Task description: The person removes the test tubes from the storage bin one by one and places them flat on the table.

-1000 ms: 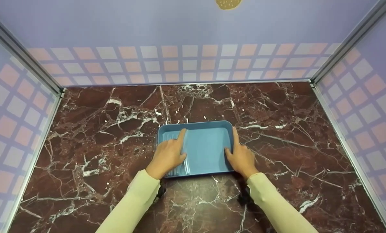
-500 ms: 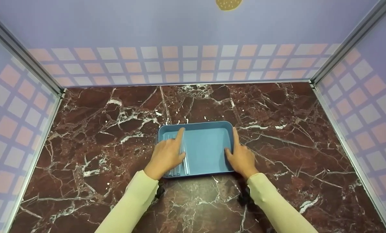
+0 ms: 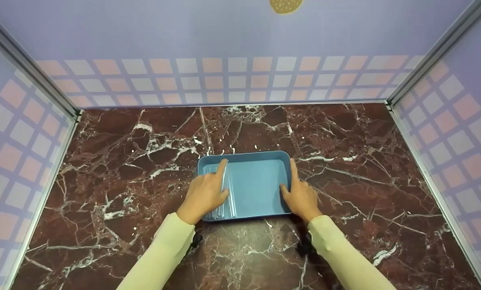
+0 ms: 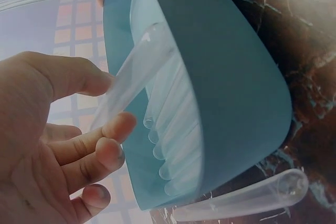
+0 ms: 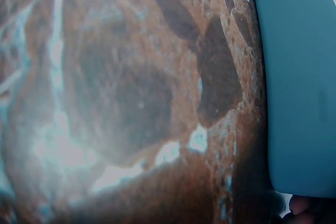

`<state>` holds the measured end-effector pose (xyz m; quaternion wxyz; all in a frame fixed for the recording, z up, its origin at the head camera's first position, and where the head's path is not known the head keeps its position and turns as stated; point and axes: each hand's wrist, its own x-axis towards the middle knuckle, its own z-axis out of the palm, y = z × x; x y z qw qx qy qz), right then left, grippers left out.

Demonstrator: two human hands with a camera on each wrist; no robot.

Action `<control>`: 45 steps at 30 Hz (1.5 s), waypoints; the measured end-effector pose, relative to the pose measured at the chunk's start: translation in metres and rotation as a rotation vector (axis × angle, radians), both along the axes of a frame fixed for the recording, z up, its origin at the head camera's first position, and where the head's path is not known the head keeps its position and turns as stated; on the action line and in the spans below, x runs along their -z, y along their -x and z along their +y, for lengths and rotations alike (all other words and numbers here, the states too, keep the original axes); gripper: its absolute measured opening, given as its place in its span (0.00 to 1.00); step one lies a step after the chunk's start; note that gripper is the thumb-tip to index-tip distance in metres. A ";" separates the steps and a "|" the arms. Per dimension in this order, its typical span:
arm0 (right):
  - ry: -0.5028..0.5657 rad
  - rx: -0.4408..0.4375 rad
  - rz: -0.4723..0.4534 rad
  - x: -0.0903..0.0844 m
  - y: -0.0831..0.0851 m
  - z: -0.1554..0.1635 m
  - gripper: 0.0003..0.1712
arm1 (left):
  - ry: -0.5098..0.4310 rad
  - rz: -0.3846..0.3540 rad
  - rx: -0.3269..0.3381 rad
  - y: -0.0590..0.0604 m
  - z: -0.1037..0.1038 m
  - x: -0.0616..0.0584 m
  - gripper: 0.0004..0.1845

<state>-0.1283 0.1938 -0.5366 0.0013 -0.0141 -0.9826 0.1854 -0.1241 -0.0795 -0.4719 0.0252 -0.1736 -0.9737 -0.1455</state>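
I am working at a blue plastic tray point(image 3: 256, 189) sitting in the middle of the dark red marble-patterned tabletop point(image 3: 123, 161), a little nearer to me than to the far wall. A row of clear plastic tubes point(image 3: 224, 201) is lying side by side along the tray's left side, running near to far.

My left hand point(image 3: 204, 193) is resting over those tubes, forefinger stretched toward the far left corner. In the left wrist view, my thumb and fingers point(image 4: 100, 145) are closing around one clear tube point(image 4: 137, 74), pinching it so it is tilting up out of the row; the rest are staying packed against the tray wall. One more clear tube point(image 4: 247, 195) is lying outside the tray on the tabletop, just beside its near left edge.

My right hand point(image 3: 301, 195) is gripping the tray's right rim, fingers running along the outside and thumb hooked over onto the inside. I judge that this grip is steadying the tray so it does not slide while the other hand is picking at the tubes. The right wrist view is showing only the tray's edge point(image 5: 299, 77) and the stone pattern.
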 end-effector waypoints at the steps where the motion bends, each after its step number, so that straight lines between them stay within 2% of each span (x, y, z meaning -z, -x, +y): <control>1: 0.001 0.000 0.001 0.000 0.000 0.000 0.47 | 0.000 0.001 0.000 0.000 0.000 0.000 0.42; 19: -0.006 -0.006 -0.002 0.000 0.001 0.000 0.45 | -0.013 0.057 -0.009 -0.001 -0.009 0.000 0.40; 38: 0.034 0.032 -0.026 -0.001 0.002 0.000 0.42 | 0.007 0.001 -0.054 -0.003 -0.022 -0.002 0.41; 45: 0.003 0.020 0.022 0.001 0.000 0.001 0.42 | 0.002 -0.003 -0.062 -0.005 -0.027 -0.002 0.41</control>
